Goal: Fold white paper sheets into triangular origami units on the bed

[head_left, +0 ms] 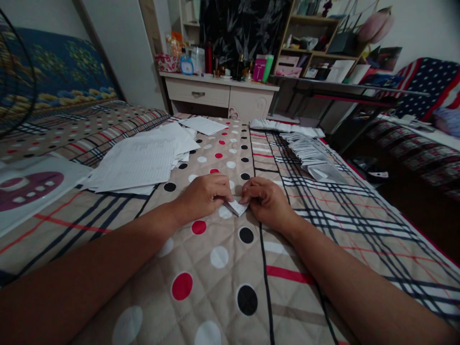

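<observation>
Between my two hands, just above or on the bedspread, is a small folded piece of white paper (237,207). My left hand (210,194) pinches its left end with thumb and curled fingers. On the other side my right hand (266,200) is closed on the right end. The fingers cover part of the paper, and its lower point shows between them. Beyond my left hand lies a loose pile of lined, written paper sheets (140,160). To the far right rests a row of folded paper pieces (311,153), packed closely together.
A quilted bedspread (219,306) with dots and plaid stripes spreads under everything. A white plastic bag (39,187) with a purple print lies at left. Past the bed stand a white dresser (204,93) with bottles and a shelf unit (312,50). The bed's right edge drops to dark floor.
</observation>
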A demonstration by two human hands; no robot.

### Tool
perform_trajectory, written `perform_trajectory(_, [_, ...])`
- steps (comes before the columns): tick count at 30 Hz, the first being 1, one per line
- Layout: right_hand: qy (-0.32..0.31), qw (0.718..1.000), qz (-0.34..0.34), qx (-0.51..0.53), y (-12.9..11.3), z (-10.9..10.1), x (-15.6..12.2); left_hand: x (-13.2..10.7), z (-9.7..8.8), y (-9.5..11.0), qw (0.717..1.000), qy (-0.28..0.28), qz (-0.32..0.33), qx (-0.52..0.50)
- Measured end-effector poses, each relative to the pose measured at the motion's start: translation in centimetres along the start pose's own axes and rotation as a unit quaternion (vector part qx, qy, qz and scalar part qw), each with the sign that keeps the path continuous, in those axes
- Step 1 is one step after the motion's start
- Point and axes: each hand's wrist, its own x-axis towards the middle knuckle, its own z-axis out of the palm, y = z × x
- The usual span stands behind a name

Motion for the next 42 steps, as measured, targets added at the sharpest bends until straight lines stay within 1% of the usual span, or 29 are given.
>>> perform_trajectory(2, [-0.003,1.000,0.000,-0.003,-0.1,0.0,0.0,0.0,-0.1,0.1,1.000,-0.011,0.010,0.016])
perform_trajectory(5, [-0.001,1.000,0.009,0.014,-0.4,-0.1,0.1,0.1,-0.1,0.1,1.000,-0.011,0.015,0.024])
perform_trajectory(9, [0.005,1.000,0.014,0.026,-0.5,0.0,0.1,0.1,0.0,0.0,1.000,-0.005,0.011,0.014])
perform_trajectory(15, [-0.003,1.000,-0.004,-0.001,-0.3,0.1,0.0,0.2,0.1,-0.1,1.000,-0.001,0.024,-0.011])
perform_trajectory(22, [-0.010,0.999,-0.037,-0.033,0.0,0.2,-0.2,0.2,0.0,0.1,0.999,-0.021,0.036,0.008])
perform_trajectory(30, [-0.036,0.996,-0.031,-0.080,-1.0,-0.2,0.0,0.2,-0.4,0.7,0.997,-0.063,0.030,0.041])
perform_trajectory(32, [-0.049,0.994,-0.026,-0.091,-1.4,-0.4,0.1,0.2,-0.7,1.1,0.996,-0.076,0.016,0.048])
perform_trajectory(34, [-0.056,0.994,-0.011,-0.097,-1.9,-0.5,0.1,0.1,-0.7,1.4,0.995,-0.084,-0.012,0.052])
perform_trajectory(36, [-0.053,0.993,0.015,-0.101,-2.2,-0.5,0.1,0.1,-0.5,1.5,0.994,-0.079,-0.056,0.042])
perform_trajectory(38, [-0.046,0.993,0.036,-0.106,-2.5,-0.4,0.1,0.2,-0.1,1.3,0.992,-0.062,-0.112,0.014])
perform_trajectory(40, [-0.043,0.992,0.050,-0.109,-2.6,-0.3,0.1,0.2,0.4,1.1,0.986,-0.049,-0.157,-0.011])
perform_trajectory(42, [-0.039,0.992,0.061,-0.108,-2.5,-0.4,0.1,0.4,0.6,0.8,0.980,-0.044,-0.195,-0.011])
